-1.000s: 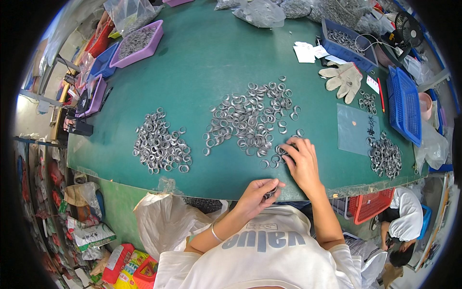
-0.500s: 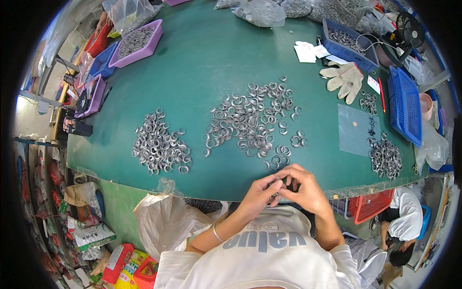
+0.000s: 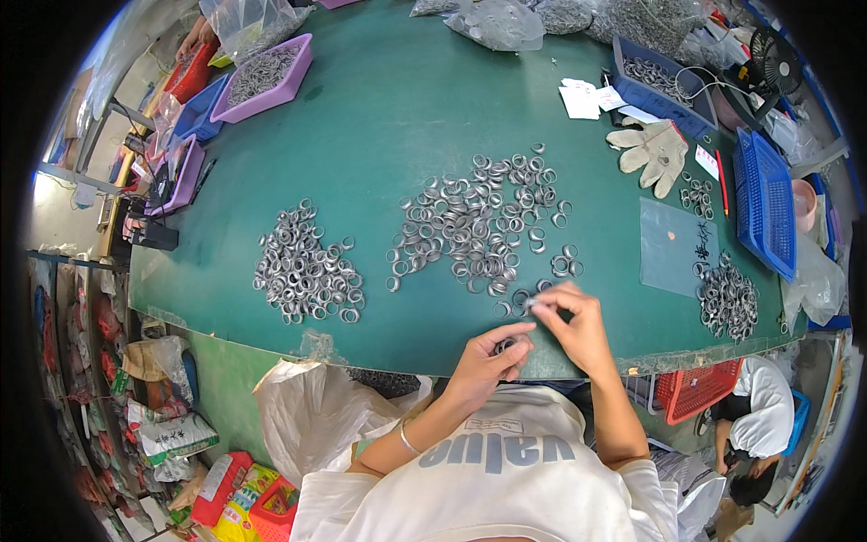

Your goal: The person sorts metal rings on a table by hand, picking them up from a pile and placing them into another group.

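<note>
Two hands have parted since 0.5 s ago: our right hand is back at the centre ring pile, fingertips pinched on one ring; left hand is curled round rings at the table edge.

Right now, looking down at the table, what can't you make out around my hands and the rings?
- Left hand: fingers curl over what it holds at the table edge; rings there are hidden.
- Right hand: the pinched item is too small to identify.
- Middle ring pile: single rings too small to tell apart.
- Purple tray: contents too small and bent by the fisheye rim.
</note>
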Demonstrator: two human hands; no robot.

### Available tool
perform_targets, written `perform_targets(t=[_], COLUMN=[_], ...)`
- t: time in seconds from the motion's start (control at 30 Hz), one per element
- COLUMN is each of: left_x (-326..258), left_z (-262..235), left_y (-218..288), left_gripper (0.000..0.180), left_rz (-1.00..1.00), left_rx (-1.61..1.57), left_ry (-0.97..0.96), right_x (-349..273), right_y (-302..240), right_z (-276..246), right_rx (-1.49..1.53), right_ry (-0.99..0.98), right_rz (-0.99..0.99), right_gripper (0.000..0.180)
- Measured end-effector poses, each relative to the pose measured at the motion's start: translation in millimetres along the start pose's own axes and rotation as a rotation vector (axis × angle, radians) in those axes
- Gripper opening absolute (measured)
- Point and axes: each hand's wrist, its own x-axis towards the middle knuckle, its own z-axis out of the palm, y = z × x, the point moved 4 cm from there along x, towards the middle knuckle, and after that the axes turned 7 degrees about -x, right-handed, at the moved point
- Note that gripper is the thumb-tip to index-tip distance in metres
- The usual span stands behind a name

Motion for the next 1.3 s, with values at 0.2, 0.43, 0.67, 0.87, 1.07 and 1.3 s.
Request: perform_targets(t=[0.2, 0.43, 0.67, 0.87, 1.07, 1.3], left_x=[5.3, -1.5, 3.1, 3.5, 1.5, 4.8], left_z=[3.1, 5.8, -2.7, 5.1, -0.3, 8.0], left_y=[-3.7, 2.4, -5.7, 2.3, -0.4, -0.4], left_gripper=[0.031, 0.021, 0.022, 0.022, 0.025, 0.029], left_rz=[-0.138, -0.208, -0.135, -0.121, -0.143, -0.158], left_rx=[0.001, -0.076, -0.036, -0.137, -0.121, -0.078], left_ry=[-0.055, 0.007, -0.021, -0.131, -0.032, 0.071], right_x=[-14.7, 11.7, 6.8, 1.8, 1.4, -15.4], right_y=[-19.5, -7.8, 6.0, -0.7, 8.4, -18.0], right_z=[-4.1, -6.9, -9.0, -6.8, -9.0, -5.9], right_rx=[-0.033, -0.658, -0.665, -0.712, -0.58, -0.102], right_ry=[-0.241, 0.08, 0.153, 0.071, 0.202, -0.333], right_rz=[-0.018, -0.232, -0.268, -0.241, -0.22, -0.06], right_gripper=[0.014, 0.023, 0.021, 0.024, 0.012, 0.008])
